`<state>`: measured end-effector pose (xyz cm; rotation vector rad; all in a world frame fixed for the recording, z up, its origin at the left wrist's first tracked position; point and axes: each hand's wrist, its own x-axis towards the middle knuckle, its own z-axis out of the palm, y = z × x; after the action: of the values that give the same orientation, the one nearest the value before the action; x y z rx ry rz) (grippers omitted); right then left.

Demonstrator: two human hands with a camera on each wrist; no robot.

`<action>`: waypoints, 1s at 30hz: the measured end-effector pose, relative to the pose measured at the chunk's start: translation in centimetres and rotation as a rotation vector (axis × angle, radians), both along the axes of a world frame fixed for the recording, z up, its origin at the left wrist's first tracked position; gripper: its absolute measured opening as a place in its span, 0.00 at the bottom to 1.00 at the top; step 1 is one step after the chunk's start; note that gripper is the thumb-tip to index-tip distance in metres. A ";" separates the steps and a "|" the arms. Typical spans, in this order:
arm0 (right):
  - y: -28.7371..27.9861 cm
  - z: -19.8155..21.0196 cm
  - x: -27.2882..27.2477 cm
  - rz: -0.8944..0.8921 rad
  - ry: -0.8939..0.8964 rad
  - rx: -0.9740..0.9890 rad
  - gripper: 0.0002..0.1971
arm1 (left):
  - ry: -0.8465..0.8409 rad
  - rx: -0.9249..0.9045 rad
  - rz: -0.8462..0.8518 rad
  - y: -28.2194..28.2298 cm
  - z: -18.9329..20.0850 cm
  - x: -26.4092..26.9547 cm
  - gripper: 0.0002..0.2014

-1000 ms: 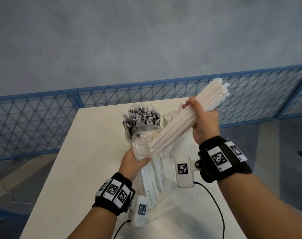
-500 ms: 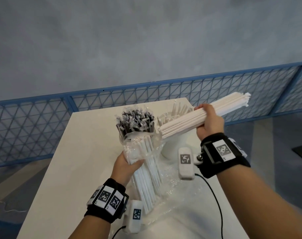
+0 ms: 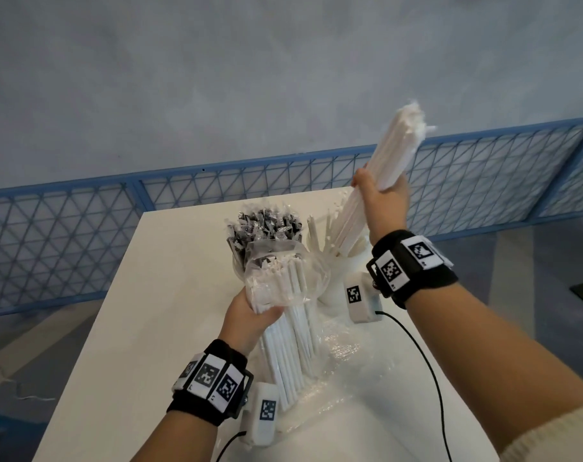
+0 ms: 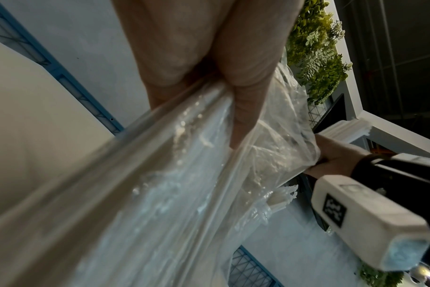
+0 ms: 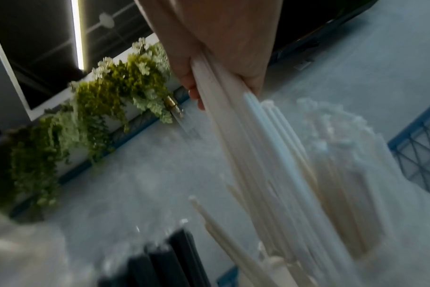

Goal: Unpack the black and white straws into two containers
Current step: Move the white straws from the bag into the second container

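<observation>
My right hand (image 3: 383, 198) grips a thick bundle of white straws (image 3: 396, 145), tilted steeply, with its lower ends down among loose white straws in the white container (image 3: 353, 261). The right wrist view shows the same bundle (image 5: 258, 155) running down from my fist. My left hand (image 3: 250, 318) holds a clear plastic bag of white straws (image 3: 283, 281) standing on the white table (image 3: 170, 295); its fingers (image 4: 243, 81) pinch the film (image 4: 209, 155). Wrapped black straws (image 3: 266, 225) stand upright behind the bag, their container mostly hidden.
Crumpled clear wrap (image 3: 343, 361) lies on the table to the right of the bag. A black cable (image 3: 426, 361) trails from my right wrist. A blue mesh fence (image 3: 66, 228) runs behind the table. The table's left edge and far edge are close.
My right hand swung the white bundle from nearly level to steeply upright and lowered its ends into the white container. The left hand still holds the bag in about the same place.
</observation>
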<state>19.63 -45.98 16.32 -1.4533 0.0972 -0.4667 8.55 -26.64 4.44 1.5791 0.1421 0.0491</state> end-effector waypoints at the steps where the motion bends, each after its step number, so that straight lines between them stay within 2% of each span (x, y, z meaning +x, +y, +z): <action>1: 0.3 -0.6 0.2 0.014 0.019 -0.041 0.14 | 0.000 0.002 0.000 0.0 0.0 0.0 0.22; 3: 0.9 -1.7 0.3 0.007 0.058 -0.088 0.19 | -0.005 0.006 0.002 0.1 0.1 0.0 0.24; 5: 1.0 -2.4 0.5 -0.019 0.065 -0.081 0.19 | -0.007 0.019 -0.004 0.1 0.1 0.0 0.26; 9: 1.1 -2.2 0.8 0.011 -0.077 -0.135 0.22 | -0.007 0.022 0.004 0.3 -0.1 0.0 0.26; 11: 1.2 -2.4 0.6 0.041 -0.138 -0.315 0.20 | -0.013 0.018 0.002 0.3 -0.1 0.0 0.24; 14: 1.5 -3.9 0.4 0.143 -0.118 -0.643 0.08 | -0.020 0.010 -0.005 0.2 -0.1 0.0 0.23; 18: 1.2 -4.6 0.5 0.171 -0.087 -0.869 0.11 | -0.024 0.008 -0.004 0.2 -0.4 0.1 0.25; 20: 1.2 -3.7 -0.7 0.082 -0.215 -0.882 0.13 | -0.028 -0.008 -0.007 0.2 -0.4 0.0 0.28; 21: 1.4 -3.1 -2.0 0.043 -0.289 -0.813 0.12 | -0.030 -0.017 -0.008 0.2 -0.3 -0.1 0.30; 23: 2.0 -2.4 -5.3 0.096 -0.379 -0.687 0.05 | -0.038 -0.014 -0.008 0.2 -0.2 -0.2 0.31; 24: 2.4 -2.6 -6.9 0.175 -0.370 -0.694 0.05 | -0.042 -0.002 -0.004 0.2 -0.2 -0.2 0.29; 26: 3.0 -4.0 -8.9 0.341 -0.250 -0.830 0.04 | -0.043 0.016 0.009 0.1 -0.2 -0.1 0.27; 28: 3.4 -5.9 -9.7 0.406 -0.112 -0.951 0.12 | -0.039 0.027 0.009 0.2 -0.2 -0.1 0.26; 30: 3.5 -7.0 -9.9 0.397 -0.072 -0.984 0.20 | -0.037 0.029 -0.002 0.1 -0.2 -0.2 0.23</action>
<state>9.73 -42.45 9.33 -2.3434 -0.5435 -0.2293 8.39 -26.58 4.21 1.6067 0.1112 0.0795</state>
